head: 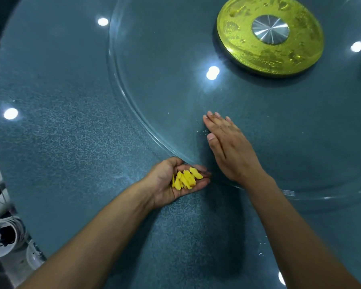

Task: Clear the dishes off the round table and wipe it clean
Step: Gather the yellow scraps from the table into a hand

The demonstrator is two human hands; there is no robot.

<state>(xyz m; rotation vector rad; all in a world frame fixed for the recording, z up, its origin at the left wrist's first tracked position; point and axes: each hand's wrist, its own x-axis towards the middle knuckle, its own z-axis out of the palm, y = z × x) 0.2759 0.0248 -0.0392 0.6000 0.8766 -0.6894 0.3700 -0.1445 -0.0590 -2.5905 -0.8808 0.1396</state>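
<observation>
Left hand (176, 181) cupped, palm up, cradling yellow scraps (186, 178) at my turntable's (146, 65) rim; right hand (227, 147) flat, fingers straight, beside crumbs (202, 132).

Off the lower left edge I see a white bucket (2, 238) — dark smears inside. A smaller white container (34, 256) sits just beside it, partly hidden.

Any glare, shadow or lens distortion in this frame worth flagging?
Head view: ceiling-light reflections glare off the glass turntable, the brightest beside the gold hub; wide-angle bending curves the table edge; a soft shadow lies below the left hand holding yellow pieces; the right hand looks sharp.
</observation>
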